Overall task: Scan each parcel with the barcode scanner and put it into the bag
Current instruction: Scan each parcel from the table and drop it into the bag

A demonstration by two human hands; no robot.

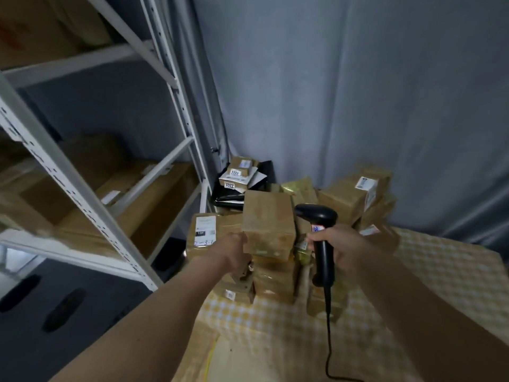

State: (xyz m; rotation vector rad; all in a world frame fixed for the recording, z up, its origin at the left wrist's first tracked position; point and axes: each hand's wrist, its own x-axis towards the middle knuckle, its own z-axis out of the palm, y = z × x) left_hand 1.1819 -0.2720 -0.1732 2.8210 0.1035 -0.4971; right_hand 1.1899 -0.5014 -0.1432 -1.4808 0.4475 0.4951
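Note:
My left hand (235, 253) grips a brown taped cardboard parcel (268, 223) by its left side and holds it raised above the pile. My right hand (340, 248) holds a black barcode scanner (319, 232) by its handle, with the scanner head just right of the parcel and pointing left at it. The scanner's cable (328, 334) hangs down toward me. Below lie several more brown parcels (275, 279) on a table with a yellow checked cloth (429, 282). No bag shows clearly in view.
A white metal rack (82, 175) with cardboard boxes stands at the left. Behind the pile, small labelled parcels (239, 172) rest on black plastic (228, 198) in the corner. More boxes (355, 197) stack at the back right against a grey curtain (358, 92).

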